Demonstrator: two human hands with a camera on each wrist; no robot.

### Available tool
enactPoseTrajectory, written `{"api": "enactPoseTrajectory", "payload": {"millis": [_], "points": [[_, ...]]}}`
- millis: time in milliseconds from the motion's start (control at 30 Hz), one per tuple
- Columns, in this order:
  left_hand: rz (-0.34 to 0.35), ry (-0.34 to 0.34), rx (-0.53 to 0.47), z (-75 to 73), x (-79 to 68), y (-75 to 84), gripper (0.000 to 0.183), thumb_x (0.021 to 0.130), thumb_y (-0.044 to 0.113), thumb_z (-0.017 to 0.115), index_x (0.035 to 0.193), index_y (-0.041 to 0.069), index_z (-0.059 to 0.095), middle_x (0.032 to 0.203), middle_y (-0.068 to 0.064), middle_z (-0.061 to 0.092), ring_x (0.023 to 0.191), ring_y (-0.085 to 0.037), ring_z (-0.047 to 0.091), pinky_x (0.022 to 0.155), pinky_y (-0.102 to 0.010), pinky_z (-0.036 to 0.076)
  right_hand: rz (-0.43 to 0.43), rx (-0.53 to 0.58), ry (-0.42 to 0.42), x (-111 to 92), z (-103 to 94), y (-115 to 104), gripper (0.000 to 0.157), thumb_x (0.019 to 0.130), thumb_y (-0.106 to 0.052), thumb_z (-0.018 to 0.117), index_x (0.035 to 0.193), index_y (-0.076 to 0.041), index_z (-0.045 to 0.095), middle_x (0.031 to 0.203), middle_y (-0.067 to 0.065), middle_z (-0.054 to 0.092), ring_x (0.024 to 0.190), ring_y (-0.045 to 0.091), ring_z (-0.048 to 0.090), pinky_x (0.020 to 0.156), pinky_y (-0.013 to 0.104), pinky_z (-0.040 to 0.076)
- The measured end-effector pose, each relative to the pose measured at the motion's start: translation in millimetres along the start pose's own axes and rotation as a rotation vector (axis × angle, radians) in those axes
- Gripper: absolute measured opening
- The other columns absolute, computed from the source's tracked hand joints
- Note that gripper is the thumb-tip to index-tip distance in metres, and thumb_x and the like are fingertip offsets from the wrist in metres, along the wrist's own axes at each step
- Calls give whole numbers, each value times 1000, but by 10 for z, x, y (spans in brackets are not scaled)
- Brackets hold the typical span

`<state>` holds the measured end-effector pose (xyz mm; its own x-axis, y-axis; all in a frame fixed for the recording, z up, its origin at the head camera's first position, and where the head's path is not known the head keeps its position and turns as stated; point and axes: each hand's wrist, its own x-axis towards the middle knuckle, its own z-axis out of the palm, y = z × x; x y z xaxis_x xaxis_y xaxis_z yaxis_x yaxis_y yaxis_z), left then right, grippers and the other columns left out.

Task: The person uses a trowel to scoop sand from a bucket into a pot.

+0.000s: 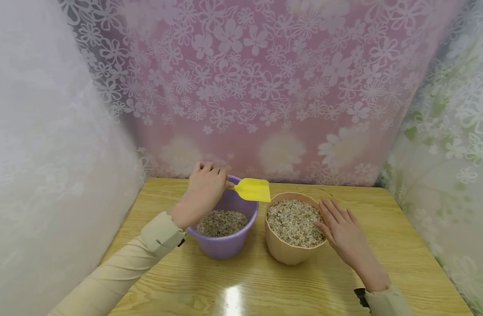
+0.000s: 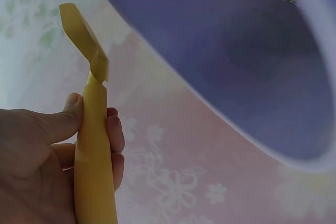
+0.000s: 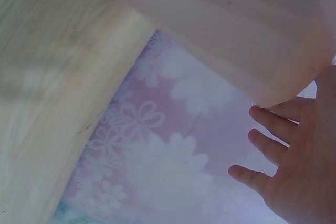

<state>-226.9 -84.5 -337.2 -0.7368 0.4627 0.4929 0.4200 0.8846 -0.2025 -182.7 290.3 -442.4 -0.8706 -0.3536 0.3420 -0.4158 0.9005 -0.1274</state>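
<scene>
My left hand grips the handle of a yellow toy shovel, held over the far side of a purple bucket. The shovel blade reaches rightward to the near-left rim of a peach-coloured pot. In the left wrist view, thumb and fingers wrap the yellow handle. Small mixed gravel lies low in the bucket, while pale gravel fills the pot almost to its rim. My right hand rests against the pot's right rim, fingers extended; the right wrist view shows its fingertips at the pot's edge.
Both containers stand side by side on a wood-grain table. A pink floral curtain hangs behind the table, with pale sheets on the left and right.
</scene>
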Motion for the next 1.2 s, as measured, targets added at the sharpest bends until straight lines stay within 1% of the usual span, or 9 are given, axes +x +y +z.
{"api": "enactPoseTrajectory", "payload": {"millis": [167, 333, 433, 567, 700, 867, 933, 1067, 1200], "points": [[-63, 14, 36, 39, -129, -165, 29, 93, 41, 69, 83, 14, 66, 74, 2, 66, 67, -18, 34, 73, -35, 27, -55, -4, 7, 142, -29, -210, 67, 104, -41, 54, 157, -6, 34, 162, 15, 33, 149, 37, 29, 119, 57, 21], [-101, 6, 75, 70, -246, -286, 30, 91, 38, 72, 78, 12, 63, 68, -1, 61, 66, -18, 30, 73, -36, 27, -145, 69, 43, 355, 30, -539, 67, 104, -43, 53, 157, -8, 35, 161, 13, 36, 149, 37, 31, 118, 57, 23], [-93, -13, 139, 110, -311, -328, 29, 92, 33, 72, 80, 8, 63, 70, -3, 60, 67, -19, 31, 74, -36, 27, -210, 96, 65, 479, 108, -742, 66, 104, -43, 53, 156, -6, 37, 160, 14, 38, 148, 37, 33, 117, 57, 26], [-56, -49, 237, 188, -365, -347, 29, 94, 33, 71, 88, 4, 69, 83, -8, 67, 72, -21, 46, 75, -36, 30, -279, 105, 67, 612, 204, -981, 66, 106, -48, 44, 155, -3, 39, 159, 16, 40, 146, 38, 36, 115, 58, 29], [-25, -116, 309, 267, -381, -354, 34, 91, 38, 74, 90, 4, 70, 92, -10, 69, 82, -24, 53, 78, -37, 32, -287, 127, 16, 710, 255, -1183, 67, 106, -48, 45, 155, -3, 37, 160, 17, 37, 147, 37, 34, 117, 58, 27], [18, -233, 411, 324, -340, -317, 18, 92, 21, 75, 82, 9, 66, 85, -6, 65, 81, -22, 47, 80, -35, 32, -227, 169, -90, 731, 306, -1297, 68, 106, -44, 48, 160, -7, 27, 166, 12, 27, 154, 29, 19, 120, 56, 18], [35, -282, 458, 342, -313, -300, 19, 94, 14, 71, 78, 10, 62, 78, -3, 60, 79, -21, 41, 80, -34, 30, -215, 170, -99, 725, 333, -1310, 69, 107, -46, 44, 161, -8, 25, 167, 10, 24, 155, 27, 15, 120, 56, 18], [65, -380, 545, 392, -260, -270, 27, 98, 14, 66, 73, 11, 57, 67, -1, 46, 75, -20, 31, 80, -34, 27, -211, 162, -86, 714, 374, -1313, 69, 108, -51, 36, 161, -9, 23, 168, 7, 22, 156, 23, 11, 121, 56, 18], [118, -464, 647, 428, -234, -221, 29, 100, 14, 62, 71, 11, 56, 65, -1, 42, 74, -21, 32, 84, -35, 28, -221, 163, -69, 711, 391, -1311, 69, 108, -53, 32, 161, -9, 23, 168, 7, 21, 156, 22, 10, 121, 55, 19]]}}
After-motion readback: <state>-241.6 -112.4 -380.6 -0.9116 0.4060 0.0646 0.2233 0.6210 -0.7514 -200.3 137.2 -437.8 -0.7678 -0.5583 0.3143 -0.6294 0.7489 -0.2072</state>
